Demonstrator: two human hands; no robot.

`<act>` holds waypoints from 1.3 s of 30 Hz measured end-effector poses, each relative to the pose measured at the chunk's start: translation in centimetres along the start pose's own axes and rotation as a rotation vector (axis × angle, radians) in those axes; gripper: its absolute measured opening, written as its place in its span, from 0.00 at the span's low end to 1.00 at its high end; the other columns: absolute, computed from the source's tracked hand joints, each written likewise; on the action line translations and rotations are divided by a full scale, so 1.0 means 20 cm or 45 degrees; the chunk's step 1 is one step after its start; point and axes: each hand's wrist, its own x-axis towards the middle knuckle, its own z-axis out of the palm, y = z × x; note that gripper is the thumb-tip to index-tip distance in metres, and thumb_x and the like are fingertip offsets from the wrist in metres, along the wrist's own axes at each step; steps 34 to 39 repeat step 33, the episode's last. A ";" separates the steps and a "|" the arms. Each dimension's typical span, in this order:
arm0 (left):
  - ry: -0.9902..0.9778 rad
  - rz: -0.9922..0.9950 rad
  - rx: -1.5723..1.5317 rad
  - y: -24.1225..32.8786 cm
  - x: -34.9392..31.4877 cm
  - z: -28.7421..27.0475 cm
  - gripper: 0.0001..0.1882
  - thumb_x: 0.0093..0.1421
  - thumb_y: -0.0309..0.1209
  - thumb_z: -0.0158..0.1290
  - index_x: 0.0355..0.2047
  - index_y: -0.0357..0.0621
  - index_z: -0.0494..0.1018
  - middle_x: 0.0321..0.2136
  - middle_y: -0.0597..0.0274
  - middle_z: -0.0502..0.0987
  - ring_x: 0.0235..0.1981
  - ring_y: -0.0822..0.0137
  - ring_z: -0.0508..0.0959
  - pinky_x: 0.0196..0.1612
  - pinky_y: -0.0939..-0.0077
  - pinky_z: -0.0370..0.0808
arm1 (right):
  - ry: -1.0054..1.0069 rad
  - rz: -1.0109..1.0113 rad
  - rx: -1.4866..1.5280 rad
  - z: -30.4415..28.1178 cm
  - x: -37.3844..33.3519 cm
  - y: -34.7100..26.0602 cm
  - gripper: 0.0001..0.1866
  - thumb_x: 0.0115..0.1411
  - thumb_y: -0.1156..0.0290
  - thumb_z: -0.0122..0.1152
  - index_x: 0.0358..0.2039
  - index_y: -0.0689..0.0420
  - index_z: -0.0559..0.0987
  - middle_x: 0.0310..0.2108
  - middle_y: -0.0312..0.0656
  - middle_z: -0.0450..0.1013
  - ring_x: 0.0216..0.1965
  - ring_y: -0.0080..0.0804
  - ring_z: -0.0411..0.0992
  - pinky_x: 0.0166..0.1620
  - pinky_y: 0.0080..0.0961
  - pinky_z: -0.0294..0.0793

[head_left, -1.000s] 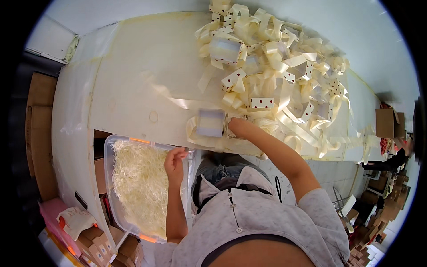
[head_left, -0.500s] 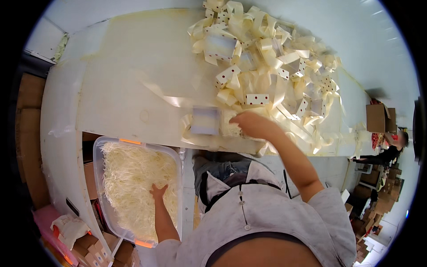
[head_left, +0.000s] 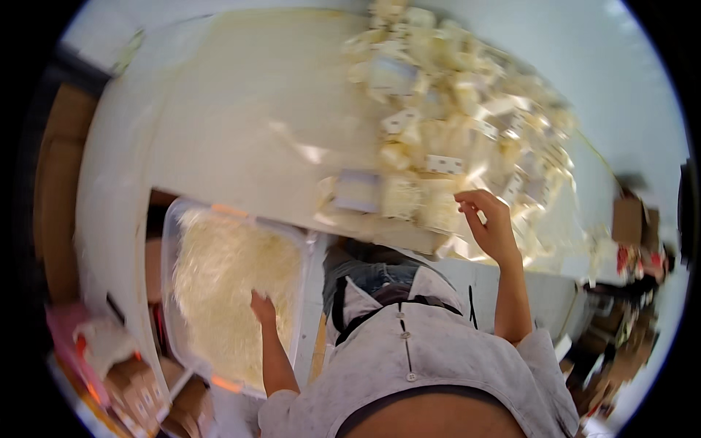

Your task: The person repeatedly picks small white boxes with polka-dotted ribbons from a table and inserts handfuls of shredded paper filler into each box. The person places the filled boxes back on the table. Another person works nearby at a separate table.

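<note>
My left hand (head_left: pixel 263 305) is in a clear plastic bin (head_left: pixel 169 292), low over cream shredded paper filler (head_left: pixel 219 292). Its fingers look drawn together, but blur hides whether they hold any strands. My right hand (head_left: pixel 488 219) hangs above the table's near edge, fingers bent and thumb apart, with nothing visible in it. Just left of it sits a small box filled with shreds (head_left: pixel 440 209). Beside that stands another filled box (head_left: pixel 401 198), then a box with a pale, bare inside (head_left: pixel 358 191) and a ribbon at its left.
A heap of dotted gift boxes with cream ribbons (head_left: pixel 453 109) covers the right and back of the white table (head_left: pixel 219 109). Cardboard boxes (head_left: pixel 135 390) stand at the lower left. At the far right are more cartons (head_left: pixel 629 221) and a person, partly seen.
My right hand has moved right, away from the filled boxes. My left hand has gone from spread fingers to a tighter shape. The whole view has shifted slightly and blurred.
</note>
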 end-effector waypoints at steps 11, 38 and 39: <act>-0.006 0.344 0.001 0.55 -0.06 -1.06 0.19 0.42 0.19 0.48 0.38 0.36 0.65 0.32 0.45 0.70 0.35 0.48 0.71 0.37 0.64 0.68 | -0.896 -0.719 0.603 0.90 0.04 -0.62 0.19 0.46 0.78 0.55 0.42 0.57 0.69 0.41 0.45 0.66 0.43 0.40 0.65 0.38 0.28 0.69; -0.087 0.043 -1.427 0.37 -0.13 -0.86 0.31 0.46 0.31 0.59 0.49 0.36 0.59 0.43 0.62 0.67 0.44 0.72 0.66 0.48 0.77 0.63 | -1.209 0.480 1.643 1.70 -0.05 -1.08 0.24 0.50 0.74 0.54 0.46 0.63 0.58 0.40 0.45 0.64 0.39 0.31 0.66 0.41 0.26 0.68; -0.087 0.043 -1.427 0.37 -0.13 -0.86 0.31 0.46 0.31 0.59 0.49 0.36 0.59 0.43 0.62 0.67 0.44 0.72 0.66 0.48 0.77 0.63 | -1.209 0.480 1.643 1.70 -0.05 -1.08 0.24 0.50 0.74 0.54 0.46 0.63 0.58 0.40 0.45 0.64 0.39 0.31 0.66 0.41 0.26 0.68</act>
